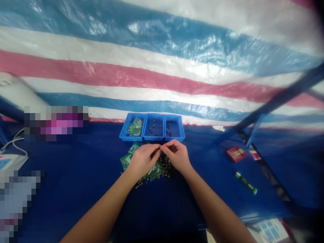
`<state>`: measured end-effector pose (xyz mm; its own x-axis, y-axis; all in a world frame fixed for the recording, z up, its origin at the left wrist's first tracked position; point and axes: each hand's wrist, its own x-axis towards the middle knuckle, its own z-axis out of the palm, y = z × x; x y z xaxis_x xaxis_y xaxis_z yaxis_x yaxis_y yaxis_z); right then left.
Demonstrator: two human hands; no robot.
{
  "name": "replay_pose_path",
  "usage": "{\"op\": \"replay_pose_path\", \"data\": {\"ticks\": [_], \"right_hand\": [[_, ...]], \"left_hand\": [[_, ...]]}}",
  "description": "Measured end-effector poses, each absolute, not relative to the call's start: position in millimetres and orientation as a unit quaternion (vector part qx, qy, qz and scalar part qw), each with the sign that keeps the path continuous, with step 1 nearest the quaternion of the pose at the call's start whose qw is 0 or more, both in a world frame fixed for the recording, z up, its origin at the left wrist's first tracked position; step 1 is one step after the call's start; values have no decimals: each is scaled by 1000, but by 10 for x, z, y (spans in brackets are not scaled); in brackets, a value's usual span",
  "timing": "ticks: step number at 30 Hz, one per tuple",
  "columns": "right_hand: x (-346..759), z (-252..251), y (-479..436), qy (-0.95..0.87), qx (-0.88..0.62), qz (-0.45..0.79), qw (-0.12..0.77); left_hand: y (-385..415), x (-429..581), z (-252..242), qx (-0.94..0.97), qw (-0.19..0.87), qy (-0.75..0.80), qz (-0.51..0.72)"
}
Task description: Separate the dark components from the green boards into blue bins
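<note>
My left hand (143, 159) and my right hand (176, 156) meet fingertip to fingertip over a pile of small green plates and dark metal pieces (154, 170) on the blue table (76, 175). Both hands are pinched closed on something too small to make out. Just beyond them stand three joined blue bins: the left bin (133, 126) holds green plates, the middle bin (154, 127) several small dark parts, the right bin (174, 127) a few dark pieces.
A red pack (236, 153) and a green lighter (246, 182) lie to the right. A dark blue metal frame (278, 98) slants across the right side. A striped tarp (162, 60) hangs behind. White device with cable (10, 158) at left edge.
</note>
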<state>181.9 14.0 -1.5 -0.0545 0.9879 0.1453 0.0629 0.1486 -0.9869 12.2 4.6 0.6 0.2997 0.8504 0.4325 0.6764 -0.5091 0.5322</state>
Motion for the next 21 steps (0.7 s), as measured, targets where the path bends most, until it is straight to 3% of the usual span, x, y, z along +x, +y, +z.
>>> {"op": "replay_pose_path", "data": {"ticks": [9,14,21], "right_hand": [[1792,5,111,-559,-481,450,504],[1846,58,111,-545,-496,396,548],[1768,571,-284,-566,-381,383,623]], "left_hand": [[54,96,-20,799,111,484,340],[62,104,13,782,109,513,335],[51,98,31,791,116,508,320]]}}
